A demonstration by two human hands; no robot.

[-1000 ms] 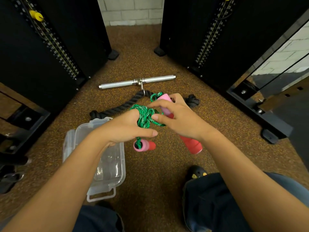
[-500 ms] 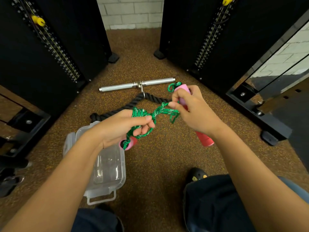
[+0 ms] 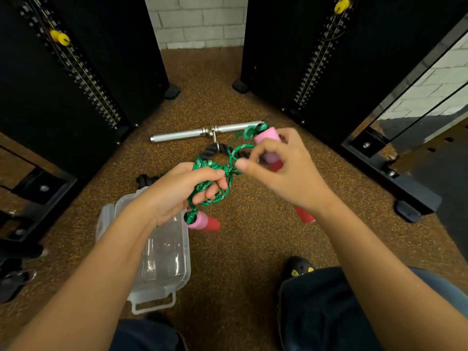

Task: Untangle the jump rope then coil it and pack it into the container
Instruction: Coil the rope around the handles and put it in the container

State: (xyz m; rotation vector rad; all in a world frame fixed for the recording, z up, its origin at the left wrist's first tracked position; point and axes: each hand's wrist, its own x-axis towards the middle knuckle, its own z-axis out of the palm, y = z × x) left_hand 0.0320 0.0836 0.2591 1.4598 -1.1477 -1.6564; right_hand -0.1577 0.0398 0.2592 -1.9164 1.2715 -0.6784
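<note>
Your left hand [image 3: 177, 191] grips the rope [image 3: 215, 173] tangle above the box [image 3: 162, 252]; your right hand [image 3: 281, 171] clasps a handle [image 3: 267, 140] and pinches a loop. Ease that loop open gently; don't yank the knot tight.

One green rope [image 3: 215, 171], two pink-red handles [image 3: 202, 221], one clear container [image 3: 162, 262], one metal bar [image 3: 192, 134]

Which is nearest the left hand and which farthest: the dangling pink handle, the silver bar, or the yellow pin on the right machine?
From the left hand:
1. Pink handle, dangling just below its fingers.
2. Silver bar, on the floor ahead.
3. Yellow pin, high on the right machine, far back.
</note>
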